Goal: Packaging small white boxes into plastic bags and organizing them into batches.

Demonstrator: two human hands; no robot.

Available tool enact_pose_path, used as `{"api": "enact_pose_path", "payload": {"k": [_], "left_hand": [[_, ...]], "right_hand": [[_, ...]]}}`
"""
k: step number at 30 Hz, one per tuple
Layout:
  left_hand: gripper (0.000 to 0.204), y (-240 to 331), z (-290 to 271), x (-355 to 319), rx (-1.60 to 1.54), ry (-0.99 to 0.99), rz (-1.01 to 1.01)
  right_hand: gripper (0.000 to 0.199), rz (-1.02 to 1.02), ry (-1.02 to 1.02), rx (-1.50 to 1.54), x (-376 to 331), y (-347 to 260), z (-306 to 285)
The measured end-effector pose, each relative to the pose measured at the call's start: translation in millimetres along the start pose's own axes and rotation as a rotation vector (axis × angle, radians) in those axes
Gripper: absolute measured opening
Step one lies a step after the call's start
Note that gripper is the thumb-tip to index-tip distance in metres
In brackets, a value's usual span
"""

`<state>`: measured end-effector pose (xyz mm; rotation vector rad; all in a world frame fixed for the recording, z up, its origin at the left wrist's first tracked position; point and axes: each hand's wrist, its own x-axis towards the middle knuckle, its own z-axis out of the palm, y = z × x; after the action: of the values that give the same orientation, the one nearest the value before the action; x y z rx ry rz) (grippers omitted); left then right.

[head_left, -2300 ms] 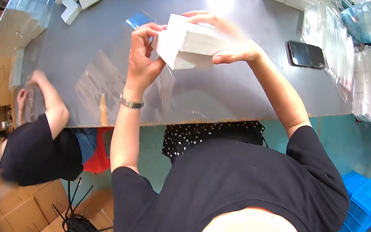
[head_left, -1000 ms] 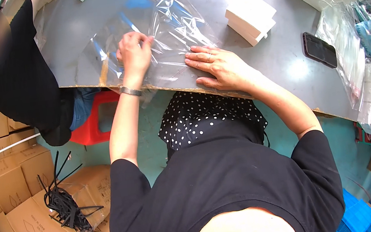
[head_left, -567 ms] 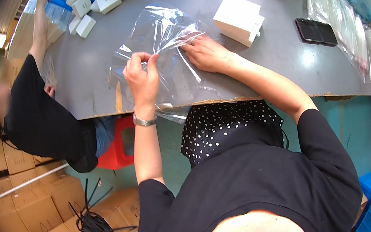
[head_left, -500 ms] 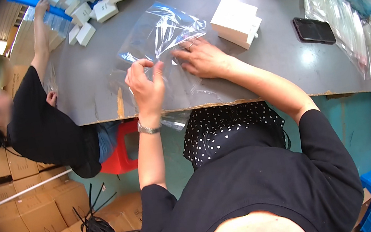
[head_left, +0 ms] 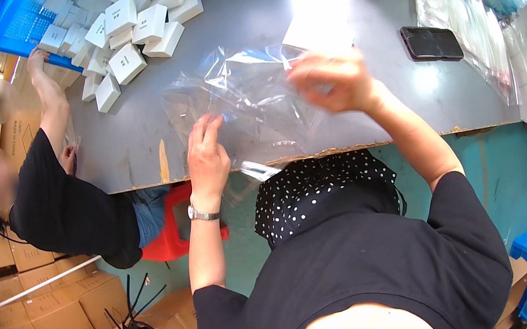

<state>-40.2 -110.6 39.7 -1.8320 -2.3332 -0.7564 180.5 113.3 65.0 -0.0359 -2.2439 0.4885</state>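
A clear plastic bag (head_left: 246, 92) lies crumpled and shiny on the grey table, reaching over its front edge. My left hand (head_left: 208, 159), with a metal watch on the wrist, is at the bag's left side, its fingers pinched together on the film. Above the bag's right side is my right hand (head_left: 336, 82), bent at the fingers and smeared by motion; whether it grips the film does not show. Just beyond it a white box stack (head_left: 318, 30) stands in strong glare, partly hidden by that hand.
Many small white boxes (head_left: 127, 63) are heaped at the back left beside a blue basket (head_left: 18, 27), where a co-worker's hand (head_left: 37, 56) reaches. A black phone (head_left: 431, 43) lies at right, near clear plastic bags (head_left: 460, 19). Cartons (head_left: 57, 311) and a red stool (head_left: 174, 229) are at left.
My right hand has lifted off the bag and moved right, toward the white box stack. My left hand has moved slightly down, and the bag is spread nearer the table's front edge.
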Motion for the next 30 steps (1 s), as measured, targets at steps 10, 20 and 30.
{"api": "enact_pose_path", "payload": {"k": [10,20,30], "left_hand": [[0.070,20.3,-27.0,14.9,-0.105,-0.247,-0.116],[0.078,48.3,-46.9,46.9,-0.272,-0.323,0.066],[0.064,104.7,-47.0,54.7,-0.104,-0.196,0.382]], "right_hand": [[0.073,0.526,-0.045,-0.317,-38.8,62.8,-35.6],[0.074,0.300,-0.128,0.311,-8.7,-31.0,-14.1],[0.072,0.330,-0.141,-0.302,29.1,29.2,83.8]]}}
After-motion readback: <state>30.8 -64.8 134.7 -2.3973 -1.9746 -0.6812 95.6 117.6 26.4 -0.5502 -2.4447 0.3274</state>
